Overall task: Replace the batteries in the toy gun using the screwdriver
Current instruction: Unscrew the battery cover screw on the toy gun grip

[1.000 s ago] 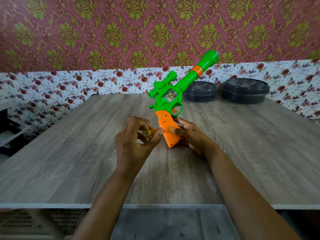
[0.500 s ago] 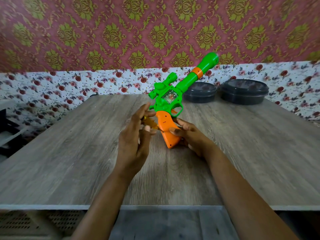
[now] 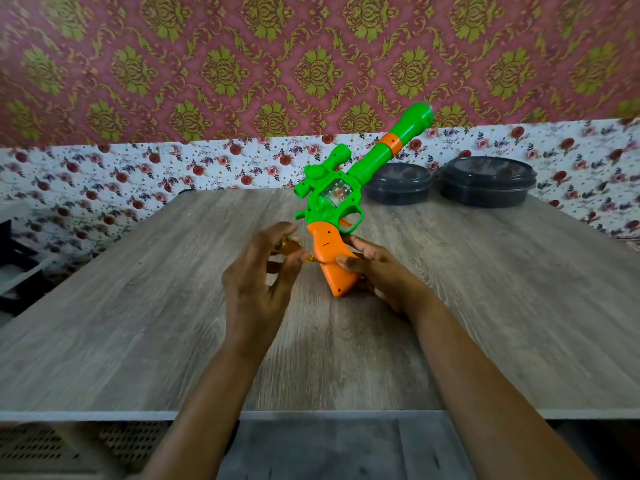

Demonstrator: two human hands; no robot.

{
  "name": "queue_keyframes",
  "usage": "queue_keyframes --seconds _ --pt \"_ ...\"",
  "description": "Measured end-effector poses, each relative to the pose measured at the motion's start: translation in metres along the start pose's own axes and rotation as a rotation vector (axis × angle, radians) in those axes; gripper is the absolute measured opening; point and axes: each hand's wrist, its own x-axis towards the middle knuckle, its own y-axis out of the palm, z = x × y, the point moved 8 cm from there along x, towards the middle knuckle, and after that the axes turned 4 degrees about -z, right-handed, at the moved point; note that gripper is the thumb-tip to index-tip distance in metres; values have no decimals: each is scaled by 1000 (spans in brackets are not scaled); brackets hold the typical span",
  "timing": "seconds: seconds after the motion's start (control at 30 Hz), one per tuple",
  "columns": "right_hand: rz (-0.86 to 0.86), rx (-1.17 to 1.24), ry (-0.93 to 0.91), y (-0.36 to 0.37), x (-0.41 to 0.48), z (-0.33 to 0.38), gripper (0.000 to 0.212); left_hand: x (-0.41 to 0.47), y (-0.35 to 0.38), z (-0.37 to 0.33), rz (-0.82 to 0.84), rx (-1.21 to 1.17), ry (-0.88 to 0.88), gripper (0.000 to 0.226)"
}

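Observation:
A green toy gun (image 3: 341, 192) with an orange grip (image 3: 334, 259) stands tilted on the wooden table (image 3: 502, 306), barrel pointing up and right. My right hand (image 3: 374, 268) grips the orange grip from the right and steadies it. My left hand (image 3: 259, 282) pinches a small yellow screwdriver (image 3: 294, 249) between thumb and fingers. Its tip touches the left side of the orange grip. Most of the screwdriver is hidden behind my fingers.
Two dark round lidded containers (image 3: 398, 185) (image 3: 486, 181) sit at the table's back right against the floral wall. A dark rack (image 3: 14, 268) stands off the table's left side. The table's near edge (image 3: 329, 414) runs under my forearms.
My left hand has uncurled and rolled the screwdriver between its fingers, which now reach higher. The gun and my right hand have stayed nearly still.

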Motion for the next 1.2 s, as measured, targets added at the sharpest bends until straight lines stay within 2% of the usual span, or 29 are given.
queue_keyframes --seconds 0.2,0.4,0.5,0.57,0.73,0.83,0.93,1.1,1.2 --pt "-3 2 12 -1 1 -2 56 -5 9 -12 123 27 89 46" --pt "-9 -6 10 0 1 -1 51 -3 5 -15 47 95 157 36" --pt "-13 -9 12 0 1 -1 51 -2 -1 -9 -13 44 102 26" --pt "-20 -12 14 0 1 -1 52 -2 -4 -5 -42 0 51 27" --pt "-23 -14 16 0 1 1 52 -2 -3 -6 -50 33 60 42" --pt "-23 -20 16 1 0 2 52 -2 1 -8 18 94 103 33" --pt "-22 -3 14 1 -1 2 51 -3 5 -12 50 82 122 40" --pt "-26 -4 24 1 -1 2 52 -2 2 -13 22 96 140 38" --pt "-21 -9 26 1 -1 2 51 -2 -1 -11 -3 95 118 28"
